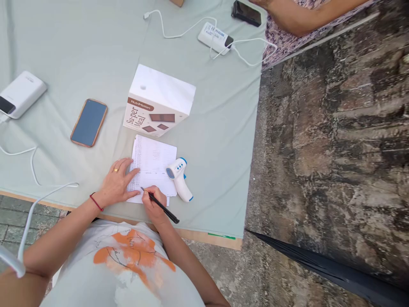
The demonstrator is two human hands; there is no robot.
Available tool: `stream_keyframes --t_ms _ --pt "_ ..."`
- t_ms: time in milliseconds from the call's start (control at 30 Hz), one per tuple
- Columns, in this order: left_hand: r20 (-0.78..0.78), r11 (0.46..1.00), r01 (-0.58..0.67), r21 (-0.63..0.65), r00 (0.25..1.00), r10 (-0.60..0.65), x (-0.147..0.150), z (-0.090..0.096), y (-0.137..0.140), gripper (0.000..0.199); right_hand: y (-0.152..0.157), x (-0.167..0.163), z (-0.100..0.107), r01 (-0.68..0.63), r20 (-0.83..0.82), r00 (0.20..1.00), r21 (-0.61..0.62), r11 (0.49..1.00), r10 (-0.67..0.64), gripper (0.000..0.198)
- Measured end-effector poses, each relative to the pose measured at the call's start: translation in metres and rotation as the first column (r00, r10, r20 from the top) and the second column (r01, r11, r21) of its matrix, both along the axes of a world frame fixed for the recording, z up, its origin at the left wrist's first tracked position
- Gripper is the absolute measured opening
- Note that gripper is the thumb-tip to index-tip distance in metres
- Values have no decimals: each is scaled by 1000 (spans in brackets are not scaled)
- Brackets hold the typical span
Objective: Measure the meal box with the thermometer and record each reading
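Right hand (155,206) gripping pen (160,206), tip seemingly on sheet (155,162)

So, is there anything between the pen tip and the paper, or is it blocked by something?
Nothing visible blocks it. The right hand holds the pen with its tip on the lower part of the paper. The left hand presses the sheet's left edge, and the thermometer lies on its right edge, both clear of the tip.
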State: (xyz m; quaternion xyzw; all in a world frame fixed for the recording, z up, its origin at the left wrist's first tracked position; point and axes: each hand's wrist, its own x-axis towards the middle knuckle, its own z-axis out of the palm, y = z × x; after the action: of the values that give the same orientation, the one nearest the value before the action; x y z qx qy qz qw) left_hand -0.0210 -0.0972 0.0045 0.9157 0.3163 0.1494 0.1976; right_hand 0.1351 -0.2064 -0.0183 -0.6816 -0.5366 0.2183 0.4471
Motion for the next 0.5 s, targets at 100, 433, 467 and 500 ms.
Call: stream_keyframes --t_ms 100,433,467,500 --pt "25 999 -15 -47 1000 16 0 -1 -1 65 0 3 -1 38 3 999 31 999 -38 14" --pt "278 942 -254 -220 909 310 -3 -1 35 53 29 47 1 -223 406 893 23 974 195 50" --pt "300 918 -305 -252 878 374 -2 -2 47 58 30 48 4 -243 415 886 35 970 207 52" --pt "317 896 -341 -285 848 424 0 -3 61 66 31 49 7 -254 417 885 59 965 208 53"
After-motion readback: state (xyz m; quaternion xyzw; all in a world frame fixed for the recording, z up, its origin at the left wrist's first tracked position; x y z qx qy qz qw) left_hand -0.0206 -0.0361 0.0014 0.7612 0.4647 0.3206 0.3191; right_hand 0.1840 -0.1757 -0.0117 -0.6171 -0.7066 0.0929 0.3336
